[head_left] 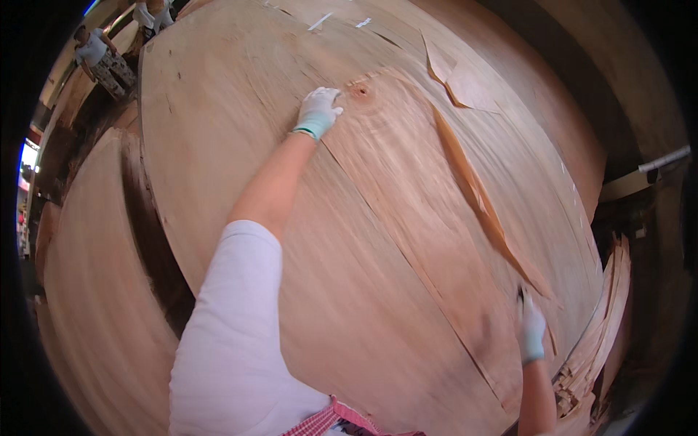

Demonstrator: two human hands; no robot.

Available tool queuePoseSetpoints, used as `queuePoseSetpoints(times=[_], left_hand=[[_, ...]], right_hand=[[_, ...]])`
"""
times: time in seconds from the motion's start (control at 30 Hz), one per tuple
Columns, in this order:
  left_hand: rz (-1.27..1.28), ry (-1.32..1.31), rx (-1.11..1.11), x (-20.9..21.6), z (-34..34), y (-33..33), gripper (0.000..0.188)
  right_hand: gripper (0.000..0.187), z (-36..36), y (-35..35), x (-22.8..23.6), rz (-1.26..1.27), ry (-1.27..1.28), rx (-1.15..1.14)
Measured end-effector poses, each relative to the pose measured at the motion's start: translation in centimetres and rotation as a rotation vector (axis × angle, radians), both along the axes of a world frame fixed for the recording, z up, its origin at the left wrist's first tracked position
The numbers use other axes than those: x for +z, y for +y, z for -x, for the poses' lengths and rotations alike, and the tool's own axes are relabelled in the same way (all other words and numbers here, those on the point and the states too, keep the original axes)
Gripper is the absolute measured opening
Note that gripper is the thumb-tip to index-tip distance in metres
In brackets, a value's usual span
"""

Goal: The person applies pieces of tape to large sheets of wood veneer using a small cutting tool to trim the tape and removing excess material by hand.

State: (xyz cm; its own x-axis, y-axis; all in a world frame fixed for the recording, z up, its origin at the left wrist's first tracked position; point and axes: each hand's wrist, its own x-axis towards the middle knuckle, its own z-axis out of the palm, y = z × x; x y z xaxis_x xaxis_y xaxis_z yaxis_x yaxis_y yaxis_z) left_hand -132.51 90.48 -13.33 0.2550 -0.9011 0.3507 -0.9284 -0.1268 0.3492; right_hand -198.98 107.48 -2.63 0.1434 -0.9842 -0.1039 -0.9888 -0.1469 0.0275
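A long strip of thin wood veneer (407, 174) with a dark knot near its far end lies on a broad pale veneer sheet (218, 109). My left hand (318, 114), in a white glove with a teal cuff, is at the strip's far left corner, fingers curled and thumb bent in at its edge. Along the strip's right side, a narrow orange-brown edge (472, 189) curls up from the sheet. My right hand (533, 330), gloved the same way, is closed near the low end of that raised edge. A small dark tool (520, 293) pokes out past its fingers; its kind is unclear.
Another torn veneer flap (462, 80) lifts at the far right. White tape pieces (320, 22) lie at the far edge. Ragged veneer scraps (596, 327) are stacked at the right, and a second veneer stack (109, 291) stands left across a dark gap. A person (104, 62) stands far left.
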Motion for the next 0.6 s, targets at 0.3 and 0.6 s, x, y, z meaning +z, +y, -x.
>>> queuePoseSetpoints(times=[0.3, 0.6], left_hand=[[-0.093, 0.256, -0.141, 1.8, -3.8, 1.5, 0.09], [-0.047, 0.036, -0.274, 0.3, -5.0, -0.2, 0.059]], right_hand=[[0.031, -49.1, -20.4, -3.6, -0.115, -0.253, 0.406], [0.023, -46.7, -22.7, -5.2, -0.047, -0.011, 0.604]])
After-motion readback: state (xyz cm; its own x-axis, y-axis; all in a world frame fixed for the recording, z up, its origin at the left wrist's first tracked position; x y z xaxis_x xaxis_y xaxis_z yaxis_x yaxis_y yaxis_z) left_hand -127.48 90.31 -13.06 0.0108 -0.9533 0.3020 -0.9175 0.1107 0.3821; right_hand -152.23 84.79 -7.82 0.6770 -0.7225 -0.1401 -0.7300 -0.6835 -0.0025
